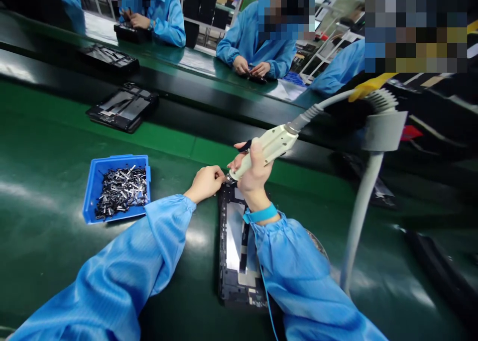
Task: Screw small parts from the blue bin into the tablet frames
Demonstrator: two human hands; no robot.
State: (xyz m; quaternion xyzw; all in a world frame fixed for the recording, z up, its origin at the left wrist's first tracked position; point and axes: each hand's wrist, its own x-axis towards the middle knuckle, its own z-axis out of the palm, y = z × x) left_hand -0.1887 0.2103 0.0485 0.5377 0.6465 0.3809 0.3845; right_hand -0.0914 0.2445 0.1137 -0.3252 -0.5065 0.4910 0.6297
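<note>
My right hand [256, 169] is wrapped round a pale electric screwdriver [274, 143], tilted with its tip pointing down and left. Below it lies an opened tablet housing [235, 236], black with silver panels, its lower right side partly hidden by my right sleeve. At the housing's top left corner, my left hand [206, 182] is pinched close to the screwdriver's tip. Whatever sits between those fingertips is too small to make out. To the left stands a blue bin [88, 191] holding a heap of small black and silver parts [121, 191].
Stacked tablet housings [125, 107] rest beyond the bin, with another stack [110, 57] behind on the dark belt. A grey upright post [360, 221] stands to the right, near the screwdriver's cable [336, 98]. Across the line, co-workers in blue sleeves [233, 42] handle similar devices.
</note>
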